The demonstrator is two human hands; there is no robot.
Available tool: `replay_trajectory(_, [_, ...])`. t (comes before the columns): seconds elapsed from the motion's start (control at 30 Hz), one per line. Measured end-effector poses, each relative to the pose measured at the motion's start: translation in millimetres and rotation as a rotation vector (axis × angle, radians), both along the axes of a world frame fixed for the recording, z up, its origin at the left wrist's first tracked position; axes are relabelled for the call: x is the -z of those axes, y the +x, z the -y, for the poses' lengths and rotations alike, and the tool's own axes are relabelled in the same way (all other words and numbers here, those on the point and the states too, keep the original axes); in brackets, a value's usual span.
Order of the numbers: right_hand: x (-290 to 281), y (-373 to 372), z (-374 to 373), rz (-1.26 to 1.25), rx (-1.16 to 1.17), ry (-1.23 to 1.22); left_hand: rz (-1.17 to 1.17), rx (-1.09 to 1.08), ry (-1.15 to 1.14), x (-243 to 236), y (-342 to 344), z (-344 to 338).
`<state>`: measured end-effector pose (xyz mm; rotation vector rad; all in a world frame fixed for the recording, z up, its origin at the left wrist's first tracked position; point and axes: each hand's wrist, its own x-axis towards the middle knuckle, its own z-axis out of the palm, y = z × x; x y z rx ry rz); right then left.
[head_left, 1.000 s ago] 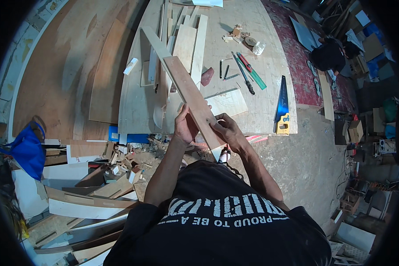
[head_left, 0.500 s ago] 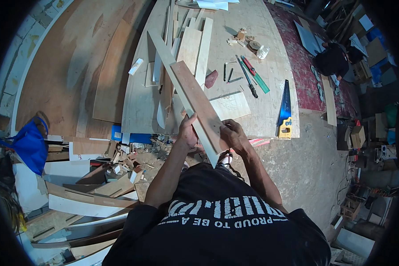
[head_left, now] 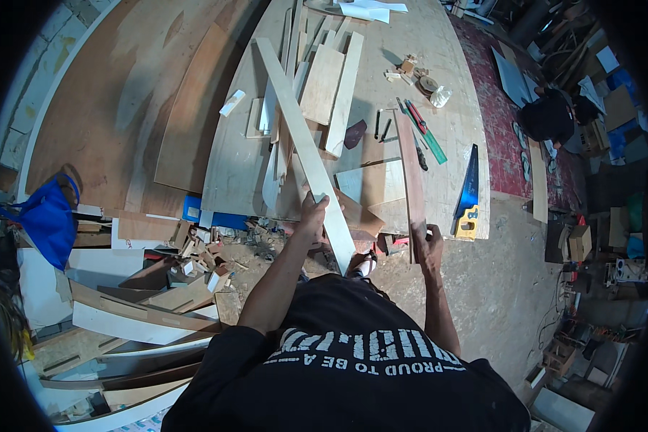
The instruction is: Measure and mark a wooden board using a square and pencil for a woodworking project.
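My left hand (head_left: 314,216) is closed on a long pale wooden strip (head_left: 304,138), which slants from the pile on the workbench (head_left: 230,169) down toward my body. To the right, my right hand (head_left: 428,248) grips the near end of a reddish-brown wooden board (head_left: 411,180). That board stands apart from the strip, its far end close to the pens and cutter. Between the two held pieces, a pale flat board (head_left: 374,181) and a brown offcut (head_left: 360,214) lie at the bench's near edge. A dark red block (head_left: 355,135) rests beyond them.
A blue-bladed handsaw (head_left: 468,194) with a yellow handle lies at the right edge. A green and red tool (head_left: 426,133) is near small wood scraps (head_left: 409,66). Curved boards (head_left: 122,320) and offcuts heap at lower left. A person (head_left: 548,115) crouches at far right.
The reddish board has come off the pale strip and moved right in my right hand. My left hand still holds the strip, and the two pieces are now apart.
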<state>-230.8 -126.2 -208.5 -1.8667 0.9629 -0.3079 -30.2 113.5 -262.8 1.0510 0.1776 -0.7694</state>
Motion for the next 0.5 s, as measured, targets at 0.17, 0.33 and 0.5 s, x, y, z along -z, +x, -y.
replay_trajectory(0.17, [5.5, -9.1, -15.0, -0.097, -0.050, -0.082, -0.112, 0.034, -0.206, 7.7, 7.1, 5.1])
replay_trajectory(0.33, [-0.6, -4.3, -31.0, -0.128, -0.091, -0.019, -0.283, 0.043, -0.117, 37.0, 9.0, 7.2])
replay_trajectory(0.5, [22.9, -4.6, -22.3, -0.158, -0.109, -0.177, 0.121, 0.048, 0.465, 33.9, 2.0, 32.3])
